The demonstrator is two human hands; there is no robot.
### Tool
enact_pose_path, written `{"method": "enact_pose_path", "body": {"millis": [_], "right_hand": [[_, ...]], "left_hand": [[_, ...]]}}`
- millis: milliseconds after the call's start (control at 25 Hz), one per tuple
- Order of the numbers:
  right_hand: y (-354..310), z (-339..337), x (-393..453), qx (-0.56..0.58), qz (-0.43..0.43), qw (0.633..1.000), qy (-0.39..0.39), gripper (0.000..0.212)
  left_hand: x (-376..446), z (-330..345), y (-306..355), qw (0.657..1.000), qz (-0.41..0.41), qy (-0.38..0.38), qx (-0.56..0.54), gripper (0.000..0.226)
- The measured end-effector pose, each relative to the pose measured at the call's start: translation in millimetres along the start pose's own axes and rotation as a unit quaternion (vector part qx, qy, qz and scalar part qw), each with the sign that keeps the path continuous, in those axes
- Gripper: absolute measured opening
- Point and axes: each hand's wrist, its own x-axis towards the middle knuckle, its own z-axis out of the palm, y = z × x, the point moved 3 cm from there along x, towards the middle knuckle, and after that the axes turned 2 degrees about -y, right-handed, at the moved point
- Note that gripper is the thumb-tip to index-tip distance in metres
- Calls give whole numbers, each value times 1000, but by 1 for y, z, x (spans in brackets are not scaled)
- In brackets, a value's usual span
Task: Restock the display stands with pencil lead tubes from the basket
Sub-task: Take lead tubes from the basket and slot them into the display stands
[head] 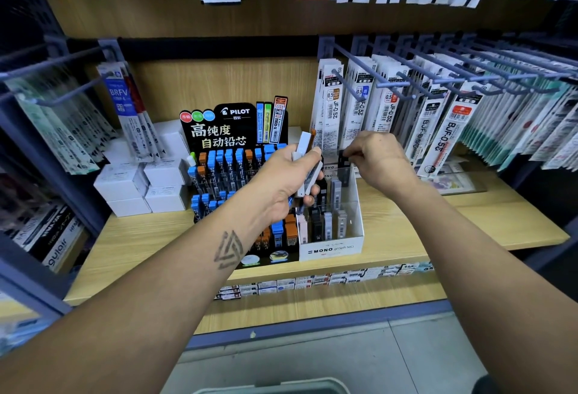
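The flat, slim plastic pencil lead tubes (pixel 308 162) are short rectangular cases in white, grey and black, and several of them sit bunched in the left hand (pixel 289 179), whose fingers curl round the bundle above the two stands. The right hand (pixel 380 160) pinches one black lead tube (pixel 344 157) between thumb and fingertips, holding it at the rear of the white cardboard MONO graph display box (pixel 331 248). That box has clear stepped dividers, and its rows hold upright black, grey and white tubes with open slots among them. Touching its left side stands the black tiered PILOT display stand (pixel 231 130), its tiers packed with upright blue-capped and orange-capped tubes. Both stands rest on the pale wooden shelf (pixel 438 221). A grey basket rim (pixel 269 386) shows at the bottom edge; its contents are out of sight.
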Motion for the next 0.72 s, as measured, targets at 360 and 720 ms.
{"method": "enact_pose_path", "body": {"millis": [360,720], "right_hand": [[-40,-22,-42,623,137,765,-87,18],[-21,-34,-56,670,168,723,-3,12]], "left_hand": [[-18,6,-3,986,-75,-140,-41,14],[-32,2,0,982,-103,-152,-32,20]]}}
